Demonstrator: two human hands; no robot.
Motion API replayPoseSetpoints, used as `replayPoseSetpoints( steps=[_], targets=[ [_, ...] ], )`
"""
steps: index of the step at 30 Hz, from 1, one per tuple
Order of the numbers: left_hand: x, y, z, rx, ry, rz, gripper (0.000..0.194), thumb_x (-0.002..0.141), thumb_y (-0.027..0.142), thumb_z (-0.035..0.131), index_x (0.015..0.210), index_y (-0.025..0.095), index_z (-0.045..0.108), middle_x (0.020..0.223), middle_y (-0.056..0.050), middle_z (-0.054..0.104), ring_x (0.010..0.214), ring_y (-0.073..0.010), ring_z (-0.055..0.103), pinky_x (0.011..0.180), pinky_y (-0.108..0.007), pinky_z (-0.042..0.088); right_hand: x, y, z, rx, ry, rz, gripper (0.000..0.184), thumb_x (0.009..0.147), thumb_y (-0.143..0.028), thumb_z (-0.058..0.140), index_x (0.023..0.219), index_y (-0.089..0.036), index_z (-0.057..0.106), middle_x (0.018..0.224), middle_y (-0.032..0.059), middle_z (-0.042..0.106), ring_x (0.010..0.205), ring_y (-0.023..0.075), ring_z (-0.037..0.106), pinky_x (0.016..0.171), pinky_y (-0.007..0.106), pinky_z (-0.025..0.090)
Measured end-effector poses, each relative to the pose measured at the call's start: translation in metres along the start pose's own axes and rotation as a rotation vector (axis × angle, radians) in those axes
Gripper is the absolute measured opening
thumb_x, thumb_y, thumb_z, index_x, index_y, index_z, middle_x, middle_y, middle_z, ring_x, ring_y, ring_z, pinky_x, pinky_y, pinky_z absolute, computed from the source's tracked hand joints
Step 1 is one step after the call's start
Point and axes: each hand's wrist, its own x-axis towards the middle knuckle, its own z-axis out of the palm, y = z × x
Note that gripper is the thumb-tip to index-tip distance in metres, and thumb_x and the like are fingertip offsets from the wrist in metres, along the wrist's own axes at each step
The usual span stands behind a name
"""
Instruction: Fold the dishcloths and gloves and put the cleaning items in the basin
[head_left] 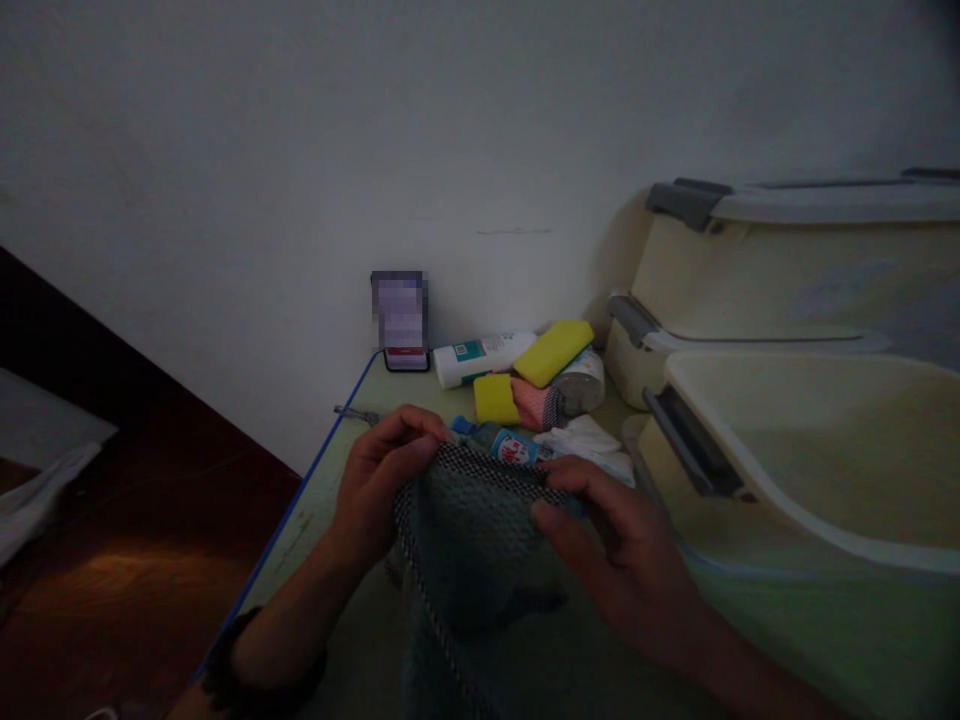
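A dark teal cloth [480, 530] with a black-and-white woven border hangs between my two hands over the table. My left hand [386, 480] pinches the border at its upper left corner, thumb against the fingers. On the other side, my right hand [619, 540] grips the border near the upper right, its thumb in front and its fingers behind. A thin hanging loop [354, 412] sticks out to the left behind my left hand. The cloth's lower part drops toward me and is dim. Just behind the border lies a clear bottle [510, 443] with a blue cap, partly hidden.
Behind the bottle lie yellow sponges [555, 352], a white tube [480, 358], a pink cloth [534, 402], a can [582, 385] and white crumpled material [589, 440]. A phone [406, 320] leans against the wall. Cream bins [780, 285] stand at right; the table's blue edge [289, 510] runs left.
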Motion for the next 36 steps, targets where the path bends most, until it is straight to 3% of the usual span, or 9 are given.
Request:
replayPoseSetpoints(
  steps=[3, 6, 9, 21, 29, 36],
  targets=[
    [0.0001, 0.0032, 0.0010, 0.126, -0.029, 0.085, 0.003, 0.071, 0.017, 0.065, 0.074, 0.018, 0.063, 0.066, 0.002, 0.059, 0.057, -0.0090, 0.052, 0.052, -0.018, 0.041, -0.0003, -0.0001, -0.0014, 0.008, 0.102, -0.010, 0.007, 0.084, -0.023, 0.055, 0.089, -0.027, 0.052, 0.082, -0.0045, 0.057, 0.074, 0.0098, 0.054, 0.066, 0.020, 0.045],
    [0.0004, 0.0047, 0.0019, 0.140, -0.161, 0.125, 0.021, 0.066, 0.011, 0.070, 0.083, 0.020, 0.061, 0.072, 0.003, 0.061, 0.062, -0.0096, 0.056, 0.055, -0.017, 0.044, 0.0008, 0.0001, -0.0029, 0.033, 0.178, 0.031, 0.009, 0.082, -0.022, 0.058, 0.087, -0.027, 0.052, 0.076, -0.0060, 0.054, 0.064, 0.0076, 0.051, 0.055, 0.017, 0.042],
    [0.0010, 0.0036, 0.0018, 0.186, -0.236, 0.153, 0.027, 0.065, 0.007, 0.070, 0.086, 0.020, 0.060, 0.075, 0.002, 0.061, 0.067, -0.0099, 0.057, 0.060, -0.018, 0.047, 0.0024, -0.0007, -0.0035, 0.093, 0.245, 0.029, 0.011, 0.081, -0.021, 0.060, 0.086, -0.027, 0.052, 0.077, -0.0061, 0.054, 0.066, 0.0069, 0.052, 0.056, 0.014, 0.043],
    [0.0027, -0.0025, -0.0024, 0.200, -0.286, 0.315, 0.016, 0.070, 0.009, 0.066, 0.076, 0.021, 0.057, 0.074, 0.001, 0.056, 0.067, -0.0114, 0.052, 0.057, -0.021, 0.044, 0.0034, -0.0051, -0.0055, 0.099, 0.268, -0.034, 0.007, 0.084, -0.018, 0.053, 0.083, -0.025, 0.051, 0.083, -0.0033, 0.054, 0.077, 0.0096, 0.051, 0.069, 0.018, 0.044],
    [-0.0001, 0.0006, -0.0010, 0.262, -0.297, 0.208, 0.015, 0.068, 0.010, 0.067, 0.072, 0.019, 0.056, 0.079, -0.002, 0.060, 0.072, -0.0141, 0.055, 0.062, -0.025, 0.044, 0.0025, -0.0041, -0.0049, 0.091, 0.286, -0.041, 0.006, 0.084, -0.019, 0.052, 0.084, -0.025, 0.052, 0.089, -0.0004, 0.056, 0.083, 0.0140, 0.052, 0.073, 0.026, 0.044],
    [0.0005, 0.0005, -0.0010, 0.244, -0.202, 0.233, 0.017, 0.065, 0.010, 0.069, 0.067, 0.018, 0.055, 0.070, 0.000, 0.056, 0.068, -0.0125, 0.052, 0.062, -0.023, 0.043, 0.0035, -0.0029, -0.0064, 0.085, 0.299, -0.078, 0.010, 0.083, -0.016, 0.054, 0.085, -0.026, 0.055, 0.088, -0.0021, 0.058, 0.086, 0.0125, 0.054, 0.075, 0.024, 0.043]
  ],
)
